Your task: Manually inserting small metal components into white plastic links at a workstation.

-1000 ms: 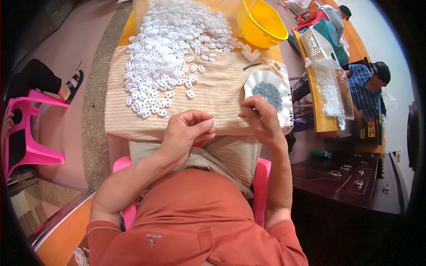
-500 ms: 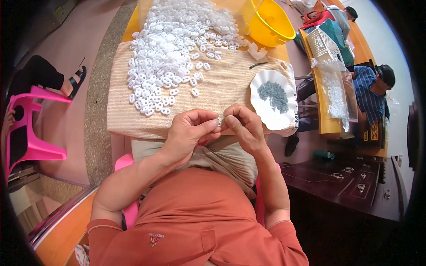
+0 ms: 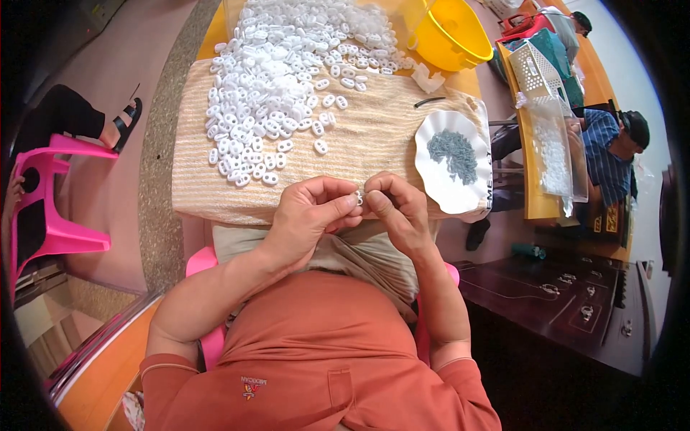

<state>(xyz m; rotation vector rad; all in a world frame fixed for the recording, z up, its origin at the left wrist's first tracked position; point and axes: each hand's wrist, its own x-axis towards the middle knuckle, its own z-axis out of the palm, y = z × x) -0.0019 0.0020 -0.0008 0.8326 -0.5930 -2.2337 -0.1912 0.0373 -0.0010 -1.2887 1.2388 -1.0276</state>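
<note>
My left hand (image 3: 314, 210) pinches a small white oval two-hole piece (image 3: 360, 197) between thumb and forefinger, just over the near edge of the towel. Close against it, my right hand (image 3: 397, 210) has its thumb and forefinger pressed together; whatever they hold is too small to tell. Beyond my left hand spreads a big heap of the same white two-hole pieces (image 3: 262, 100), with several loose ones at its right edge. Right of my right hand lies a white wavy-rimmed plate (image 3: 433, 179) bearing a pile of small grey-green bits (image 3: 454, 152).
A striped beige towel (image 3: 381, 122) covers the table. At the back stand a yellow basin (image 3: 453, 39) and a crumpled tissue (image 3: 428, 77), with a thin black strip (image 3: 430, 101) nearer. On the right a person (image 3: 607, 154) sits at another table; a pink chair (image 3: 72, 208) stands left.
Both hands stay together at nearly the same spot, with fingers shifted slightly. The white piece shows a little more clearly. The view has turned a little, moving the table's right side rightward.
</note>
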